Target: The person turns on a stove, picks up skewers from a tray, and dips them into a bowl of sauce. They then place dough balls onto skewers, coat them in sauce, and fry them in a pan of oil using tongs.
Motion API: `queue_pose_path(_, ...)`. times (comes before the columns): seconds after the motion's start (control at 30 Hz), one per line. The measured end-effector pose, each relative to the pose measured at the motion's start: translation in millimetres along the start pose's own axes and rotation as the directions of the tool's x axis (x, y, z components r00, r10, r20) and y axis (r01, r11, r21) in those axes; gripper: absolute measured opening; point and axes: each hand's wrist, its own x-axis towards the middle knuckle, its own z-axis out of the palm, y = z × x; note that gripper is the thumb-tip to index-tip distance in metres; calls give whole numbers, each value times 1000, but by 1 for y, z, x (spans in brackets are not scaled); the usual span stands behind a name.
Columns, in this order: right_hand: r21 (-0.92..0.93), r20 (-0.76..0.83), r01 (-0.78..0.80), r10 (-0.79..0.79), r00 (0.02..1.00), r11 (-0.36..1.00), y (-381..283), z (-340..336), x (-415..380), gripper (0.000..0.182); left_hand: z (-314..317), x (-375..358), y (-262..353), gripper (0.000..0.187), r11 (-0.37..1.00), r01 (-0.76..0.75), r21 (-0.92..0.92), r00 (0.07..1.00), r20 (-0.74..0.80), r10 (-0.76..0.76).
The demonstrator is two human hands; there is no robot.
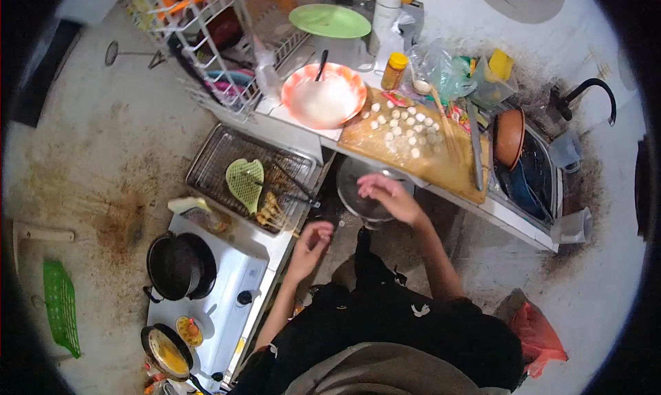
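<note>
My left hand (313,245) is in the air just beside the tray's right edge, fingers loosely bent, with nothing visible in it. Close to it, skewers (273,215) of small browned pieces lie in the metal tray (200,162), by a light-green slotted scoop (244,182) and dark-handled tongs (296,182). My right hand (391,194) hovers palm down in front of the counter, its fingers stretched out and holding nothing. Lower down, behind that hand, is a round transparent lid or bowl (348,182). Small white dough balls (413,139) are scattered on the floured wooden board (372,142).
An orange-white bowl (295,85) of white flour stands left of the board, a long knife (475,147) at its right. The stove (237,285) carries a black pot (172,268) and a pan (165,354) with yellow liquid. A sink (544,182) holds dishes.
</note>
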Motion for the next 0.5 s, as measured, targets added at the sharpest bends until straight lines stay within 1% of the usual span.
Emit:
queue_pose_path(0.03, -19, -55, 39, -40, 998, 999, -10, -21, 13, 24, 1, 22, 10, 30, 990, -138, 8, 989, -56, 138)
queue_pose_path(0.07, -37, -108, 75, -78, 991, 997, -18, -43, 27, 25, -1, 47, 36, 37, 941, -236, 244, 963, -71, 260)
queue_pose_path(0.1, -33, -194, 119, -123, 973, 992, -26, -62, 46, 26, -3, 74, 56, 40, 961, -184, 207, 957, -183, 223)
queue_pose_path(0.13, -33, -278, 164, -166, 946, 986, -34, -78, 71, 27, -8, 107, 84, 44, 922, -262, 284, 923, -203, 325)
queue_pose_path(0.17, -53, -318, 221, -226, 921, 974, -38, -92, 97, 28, -14, 144, 105, 49, 887, -297, 353, 880, -259, 397)
queue_pose_path(0.2, -75, -354, 276, -284, 891, 958, -38, -103, 127, 30, -12, 181, 133, 52, 813, -429, 393, 785, -283, 551)
queue_pose_path(0.23, -78, -384, 265, -275, 882, 961, -32, -115, 162, 32, -14, 221, 148, 49, 820, -473, 322, 742, -357, 568)
queue_pose_path(0.27, -81, -412, 254, -264, 872, 964, -20, -124, 194, 35, -23, 260, 158, 49, 871, -379, 312, 764, -426, 485)
queue_pose_path(0.3, -82, -404, 258, -269, 874, 963, -7, -127, 222, 35, -34, 294, 162, 49, 914, -281, 293, 774, -493, 397)
queue_pose_path(0.33, -281, -503, 203, -324, 801, 938, 6, -127, 248, 37, -40, 321, 164, 49, 912, -284, 297, 768, -499, 402)
queue_pose_path(0.37, -459, -580, 116, -396, 712, 881, 11, -129, 265, 40, -45, 344, 165, 46, 966, -249, 74, 811, -530, 249)
queue_pose_path(0.4, -459, -575, 122, -399, 714, 880, 10, -133, 273, 40, -51, 362, 161, 44, 968, -200, -154, 847, -524, 92)
queue_pose_path(0.43, -447, -557, 71, -339, 758, 892, 10, -136, 279, 44, -57, 375, 155, 44, 967, -202, -152, 844, -529, 93)
queue_pose_path(0.47, -436, -537, 17, -276, 797, 900, 6, -137, 281, 47, -61, 384, 151, 44, 964, -176, -201, 874, -482, 60)
queue_pose_path(0.5, -496, -578, 3, -333, 745, 868, 4, -136, 279, 43, -64, 390, 146, 45, 958, -146, -248, 902, -432, 25)
